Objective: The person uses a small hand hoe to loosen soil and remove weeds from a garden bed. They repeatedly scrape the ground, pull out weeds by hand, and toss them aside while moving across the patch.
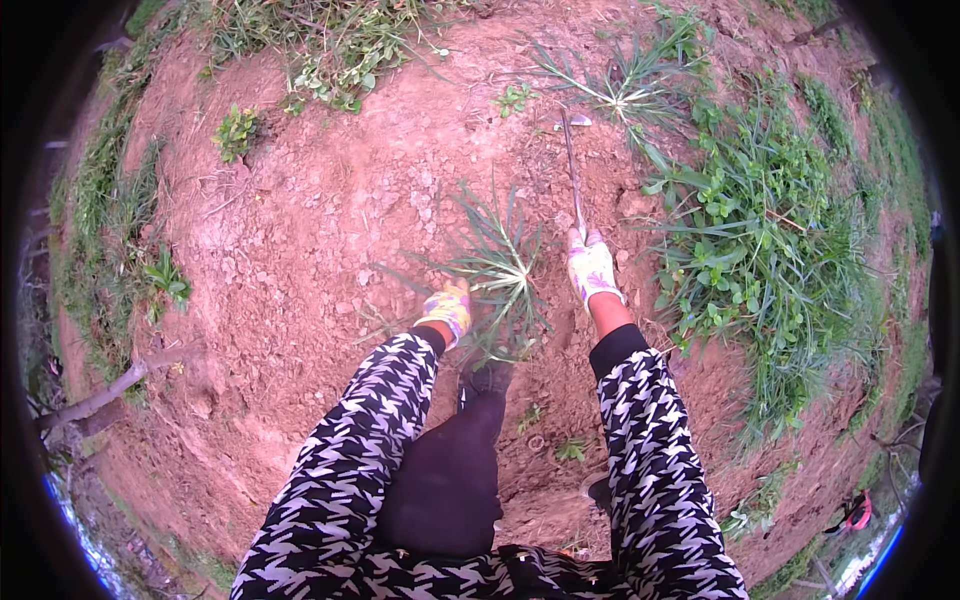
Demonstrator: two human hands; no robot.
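Both my hands wear pale gloves with yellow and purple patterns. My right hand (pixel 591 264) is closed around the handle end of a long thin hand tool (pixel 574 169), which points away from me over the soil. A small metal blade (pixel 576 121) lies at its far end, beside a spreading grass clump (pixel 619 101). My left hand (pixel 448 306) is at the left edge of a nearer grass clump (pixel 514 274) with pale stems fanning from its centre. The fingers are partly hidden by leaves, so whether they grip any is unclear.
Reddish, crumbly soil (pixel 300 247) surrounds the clumps. A large heap of green weeds (pixel 757 247) lies at the right, another weed heap (pixel 337 45) at the top left. A bare branch (pixel 105 394) juts in from the left. My shoe (pixel 484 375) is just below the nearer clump.
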